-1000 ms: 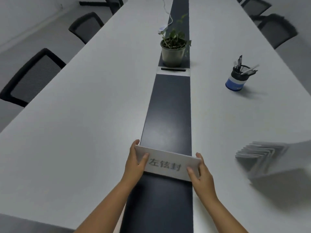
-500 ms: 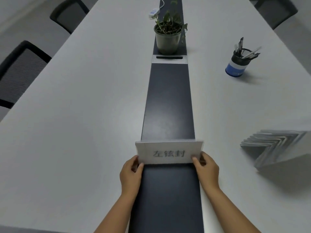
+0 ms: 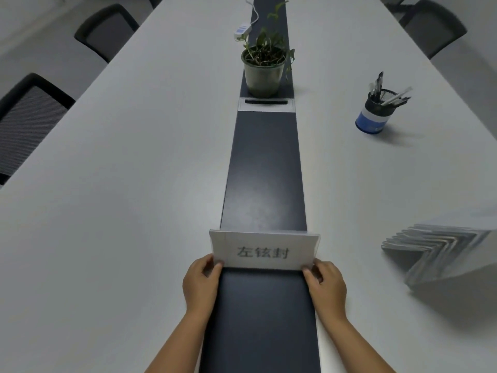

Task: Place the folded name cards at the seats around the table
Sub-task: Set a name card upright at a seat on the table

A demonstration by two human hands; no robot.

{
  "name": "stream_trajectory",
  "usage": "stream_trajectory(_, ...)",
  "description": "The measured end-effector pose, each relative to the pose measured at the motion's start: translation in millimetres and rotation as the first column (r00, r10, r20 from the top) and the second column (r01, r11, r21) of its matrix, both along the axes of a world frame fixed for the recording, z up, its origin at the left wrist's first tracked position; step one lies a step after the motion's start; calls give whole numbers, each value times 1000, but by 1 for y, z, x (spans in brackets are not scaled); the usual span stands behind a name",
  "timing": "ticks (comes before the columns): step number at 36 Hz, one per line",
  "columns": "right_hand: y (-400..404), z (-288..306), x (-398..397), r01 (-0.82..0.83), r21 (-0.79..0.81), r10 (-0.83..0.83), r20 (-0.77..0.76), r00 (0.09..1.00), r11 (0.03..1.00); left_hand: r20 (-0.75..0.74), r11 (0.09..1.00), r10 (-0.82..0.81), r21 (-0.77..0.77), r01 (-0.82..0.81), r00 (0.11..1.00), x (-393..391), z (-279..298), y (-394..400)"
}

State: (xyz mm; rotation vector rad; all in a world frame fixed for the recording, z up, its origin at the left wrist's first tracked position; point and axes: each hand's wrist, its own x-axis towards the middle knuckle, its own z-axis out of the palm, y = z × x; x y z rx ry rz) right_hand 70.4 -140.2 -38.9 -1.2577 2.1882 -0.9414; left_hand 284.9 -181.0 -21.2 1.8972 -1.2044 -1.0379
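A white folded name card (image 3: 265,250) with dark printed characters stands across the dark centre strip (image 3: 265,168) of the long white table (image 3: 129,168), near my end. My left hand (image 3: 201,282) pinches its lower left corner. At its lower right corner my right hand (image 3: 326,285) grips the same card. A stack of several more folded name cards (image 3: 441,251) lies on the table to the right, nested in one another.
A potted plant (image 3: 265,67) stands on the strip farther up, behind a cable slot (image 3: 266,103). A blue pen cup (image 3: 375,113) is at the right. Black chairs (image 3: 29,117) line the left side, and another chair (image 3: 433,25) the far right.
The card was tilted and held at an angle; it now stands square across the strip. Both hands have shifted from its sides to its lower corners.
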Motion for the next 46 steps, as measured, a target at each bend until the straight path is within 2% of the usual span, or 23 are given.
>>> stream_trajectory(10, -3, -3, 4, 22, -4, -22, -36, 999, 1000, 91, 999, -46, -22, 49, 995, 1, -4, 3)
stream_trajectory(20, -3, -3, 3, -7, -5, 6, -48, 999, 1000, 101, 998, -58, -18, 61, 993, 0, 0, 2)
stream_trajectory(34, -6, -3, 6, 64, -32, -66, -60, 996, 997, 174, 996, -77, -29, 83, 982, -2, -2, -2)
stream_trajectory(46, -3, -5, 5, 62, -30, -64, -80, 995, 998, 191, 991, -112, -51, 124, 975, 1, -7, -3)
